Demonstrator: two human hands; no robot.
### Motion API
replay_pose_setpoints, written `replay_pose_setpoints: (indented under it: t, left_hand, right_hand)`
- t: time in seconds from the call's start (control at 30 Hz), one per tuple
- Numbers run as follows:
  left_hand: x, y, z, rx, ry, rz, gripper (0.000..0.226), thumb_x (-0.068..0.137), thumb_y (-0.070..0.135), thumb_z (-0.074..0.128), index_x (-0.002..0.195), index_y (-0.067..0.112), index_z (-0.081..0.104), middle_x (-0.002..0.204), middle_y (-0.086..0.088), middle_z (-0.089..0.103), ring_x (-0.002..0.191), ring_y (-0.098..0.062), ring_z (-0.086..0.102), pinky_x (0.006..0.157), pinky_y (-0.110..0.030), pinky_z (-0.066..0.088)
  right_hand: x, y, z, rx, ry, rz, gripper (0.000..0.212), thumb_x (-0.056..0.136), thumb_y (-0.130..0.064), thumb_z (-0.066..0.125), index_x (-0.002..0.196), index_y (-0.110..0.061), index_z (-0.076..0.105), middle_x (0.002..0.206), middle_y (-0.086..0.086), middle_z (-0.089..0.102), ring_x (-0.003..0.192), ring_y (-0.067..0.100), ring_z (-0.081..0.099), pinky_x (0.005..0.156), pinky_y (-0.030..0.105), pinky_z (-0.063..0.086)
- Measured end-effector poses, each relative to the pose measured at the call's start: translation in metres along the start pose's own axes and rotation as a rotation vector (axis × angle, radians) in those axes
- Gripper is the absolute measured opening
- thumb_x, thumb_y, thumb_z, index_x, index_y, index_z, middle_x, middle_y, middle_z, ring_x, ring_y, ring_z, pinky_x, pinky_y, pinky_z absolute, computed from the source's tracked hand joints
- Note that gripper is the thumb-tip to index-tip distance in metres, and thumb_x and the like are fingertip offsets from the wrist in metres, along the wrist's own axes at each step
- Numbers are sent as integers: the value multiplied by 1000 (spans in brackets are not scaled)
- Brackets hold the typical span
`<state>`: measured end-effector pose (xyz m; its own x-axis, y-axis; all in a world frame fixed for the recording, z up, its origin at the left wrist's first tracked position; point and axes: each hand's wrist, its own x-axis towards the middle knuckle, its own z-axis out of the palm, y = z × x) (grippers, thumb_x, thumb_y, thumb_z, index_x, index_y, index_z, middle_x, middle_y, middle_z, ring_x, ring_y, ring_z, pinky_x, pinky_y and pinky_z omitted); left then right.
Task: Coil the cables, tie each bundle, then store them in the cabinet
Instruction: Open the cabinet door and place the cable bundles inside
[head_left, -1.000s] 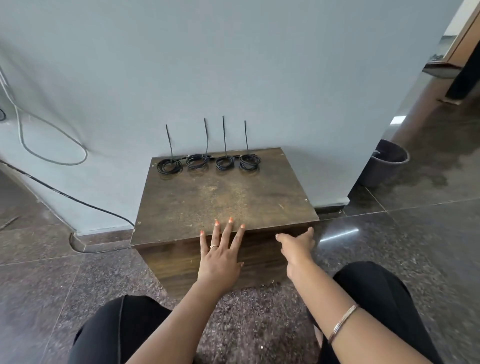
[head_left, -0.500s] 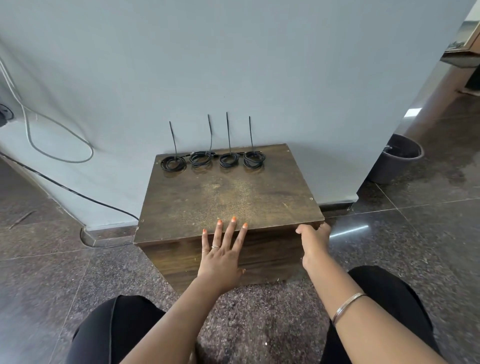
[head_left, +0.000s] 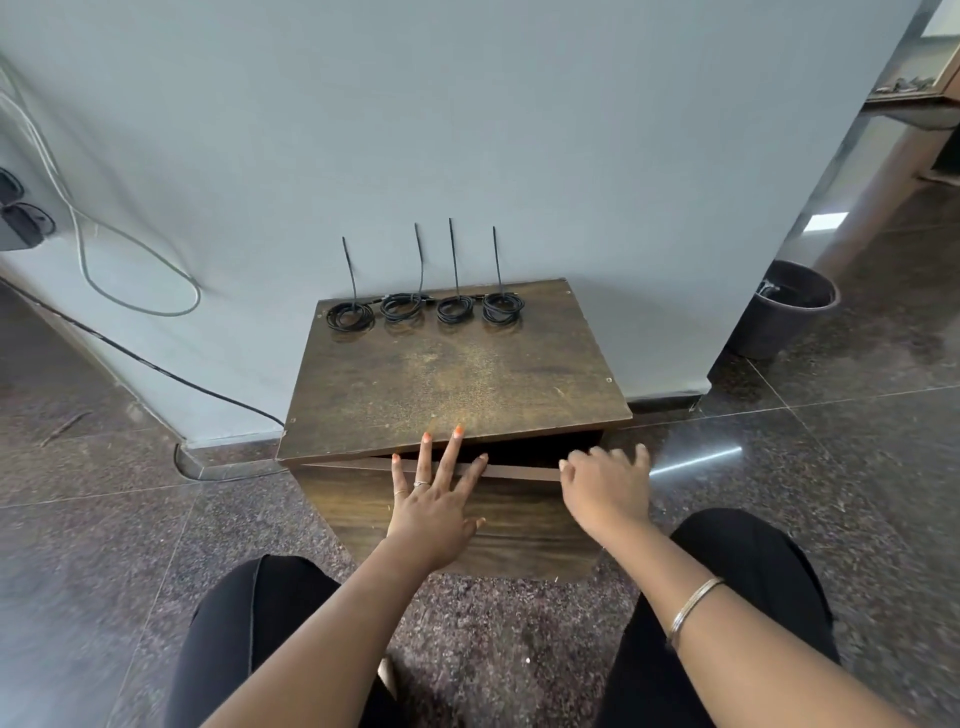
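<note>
The person is sitting on the floor in front of a low wooden cabinet (head_left: 457, 374), and the work is now looking like the storing stage: four coiled cable bundles (head_left: 426, 310) are lying in a row along the far edge of the cabinet's top surface, well beyond the fingers, each with a black zip tie (head_left: 453, 260) standing straight up against the wall (head_left: 467, 130). All four appear tied, so what is left, by my reading, is getting them inside.

The left hand (head_left: 434, 501) is lying flat, fingers (head_left: 451, 452) spread and straight, fingertips reaching over the front lip of the top panel; it is probably steadying the cabinet so it does not slide on the polished floor (head_left: 104, 519). The right hand (head_left: 605, 486) is hovering just right of it at the door's upper edge, fingers loosely curled and blurred; I cannot tell whether they are hooking the door (head_left: 467, 519) or holding nothing.

The door is tilting outward, with a dark gap showing beneath the top, just ahead of both hands.

Off to the right of the hands, a dark bucket (head_left: 784, 306) is standing by the wall corner; to the left, loose wires (head_left: 140, 291) are trailing down the wall.
</note>
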<state>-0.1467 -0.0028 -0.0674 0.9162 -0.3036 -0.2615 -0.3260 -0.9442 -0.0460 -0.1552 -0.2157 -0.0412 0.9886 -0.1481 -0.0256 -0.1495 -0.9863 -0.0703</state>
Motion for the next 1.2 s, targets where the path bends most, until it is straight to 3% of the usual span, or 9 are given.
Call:
replay_pose_setpoints:
  t: [0.13, 0.3, 0.5, 0.63, 0.77, 0.93, 1.07, 1.2]
  left_hand:
    - [-8, 4, 3, -103, -16, -17, 67, 92, 66, 22, 145, 44, -12, 142, 6, -49, 131, -34, -40, 105, -63, -18]
    - [-8, 8, 1, -146, 35, -52, 55, 96, 57, 21, 146, 44, 2, 147, 8, -42, 135, -33, -36, 106, -62, -18]
    - [-13, 7, -1, -176, 63, -67, 47, 98, 50, 23, 143, 45, 11, 152, 11, -34, 139, -33, -29, 107, -63, -14]
    - [-24, 7, -2, -236, 45, -61, 42, 99, 51, 19, 141, 46, 17, 156, 10, -26, 142, -34, -24, 111, -62, -9]
    - [-46, 10, 4, -302, 46, -70, 40, 99, 51, 18, 137, 44, 27, 160, 9, -6, 143, -31, -20, 114, -59, -4]
    - [-71, 22, 1, -423, 36, -193, 38, 100, 46, 22, 121, 28, 48, 153, 3, 25, 146, -28, -13, 115, -58, 1]
    - [-92, 19, 4, -329, -64, -211, 44, 102, 43, 17, 132, 24, 43, 160, 2, 4, 145, -26, -17, 115, -58, 1]
    - [-106, 13, 0, -348, -139, -266, 46, 102, 41, 18, 141, 24, 35, 159, -2, -14, 146, -24, -14, 115, -55, 1]
  right_hand:
    - [-7, -10, 5, 69, -141, -211, 40, 101, -41, 28, 117, -22, 59, 104, 0, 64, 95, 22, 62, 77, 36, 44]
    - [-8, -32, 11, 95, -155, -401, 44, 97, -36, 44, 139, -22, 39, 129, 2, 57, 114, 26, 56, 88, 41, 43]
    - [-4, -47, 3, 40, -112, -435, 34, 91, -21, 58, 125, -22, 52, 105, 3, 66, 96, 26, 64, 65, 32, 42]
    - [-12, -49, -5, 12, -173, -457, 29, 92, -21, 56, 121, -21, 54, 102, 7, 68, 96, 29, 65, 64, 32, 40]
    - [-36, -52, -6, -4, -215, -515, 25, 94, -24, 53, 119, -21, 55, 103, 7, 68, 96, 28, 64, 64, 32, 39]
    - [-78, -62, -6, -3, -242, -544, 20, 94, -25, 52, 112, -18, 60, 107, 9, 67, 101, 31, 63, 69, 32, 42]
    - [-102, -71, -6, 38, -264, -556, 24, 94, -26, 50, 112, -15, 62, 110, 13, 66, 104, 33, 62, 79, 37, 49]
    - [-120, -79, -2, 146, -250, -578, 29, 94, -31, 46, 104, -11, 64, 104, 16, 69, 98, 36, 63, 75, 38, 48]
